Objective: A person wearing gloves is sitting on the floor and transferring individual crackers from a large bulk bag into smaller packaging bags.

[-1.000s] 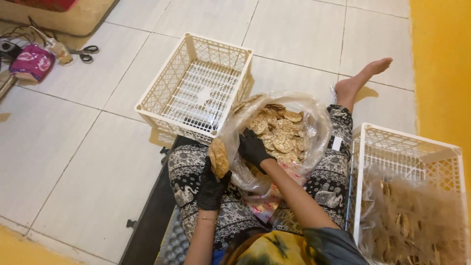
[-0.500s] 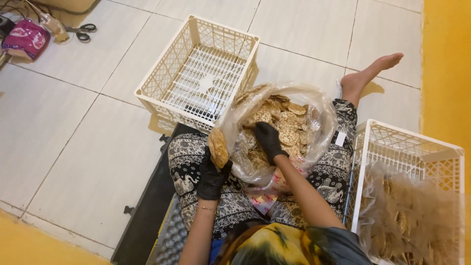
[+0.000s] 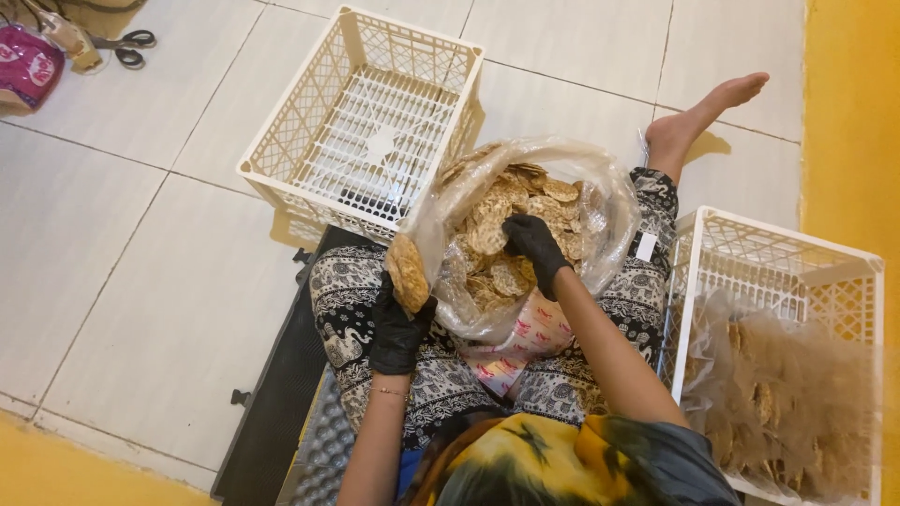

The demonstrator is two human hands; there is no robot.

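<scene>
Single head-worn view, looking steeply down, close over lap and floor

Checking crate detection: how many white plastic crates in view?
2. One empty crate on the floor ahead of the person's knees; one crate at their right side, holding clear bags of crackers. Its lower edge is cut off by the frame.

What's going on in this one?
A person sits on a tiled floor with a clear plastic bag of round crackers open on their lap. Both hands wear black gloves. The left hand holds a small stack of crackers at the bag's edge, while the right hand reaches into the bag among the crackers. An empty white crate stands ahead; another crate on the right holds bagged crackers.
</scene>
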